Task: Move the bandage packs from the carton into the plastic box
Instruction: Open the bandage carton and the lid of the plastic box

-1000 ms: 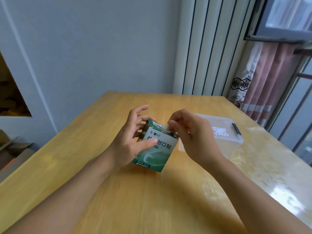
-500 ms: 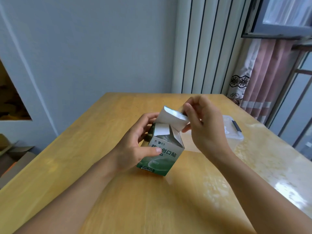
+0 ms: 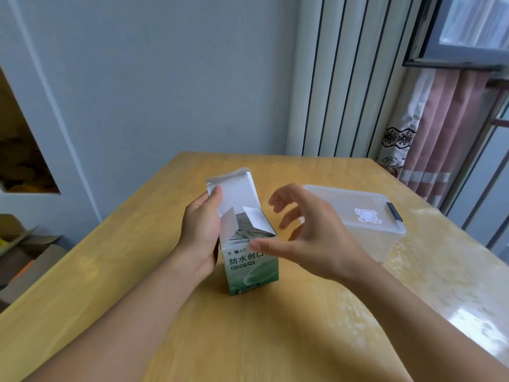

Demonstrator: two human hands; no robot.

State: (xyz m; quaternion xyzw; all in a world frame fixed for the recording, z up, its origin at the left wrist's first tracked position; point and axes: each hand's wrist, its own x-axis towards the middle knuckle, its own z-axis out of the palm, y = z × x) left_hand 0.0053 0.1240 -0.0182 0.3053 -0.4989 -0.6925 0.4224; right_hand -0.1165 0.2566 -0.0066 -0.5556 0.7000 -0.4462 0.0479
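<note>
Left hand [image 3: 199, 235] grips carton [image 3: 249, 260] at frame centre, top flaps up, bandage packs [image 3: 246, 232] apparently inside. Right hand [image 3: 311, 238] spread loose, holding nothing, beside it. Lidded plastic box [image 3: 366, 224] right, on worktop [image 3: 248, 340].

head view | looks forward and down | close over table [image 3: 192, 326]

Soft daylight enters from the window [image 3: 468, 26] at 1 o'clock; glare streaks the table [image 3: 454, 312] at 4 o'clock. Right hand [image 3: 311, 235] slightly motion-blurred; edges bow outward.
</note>
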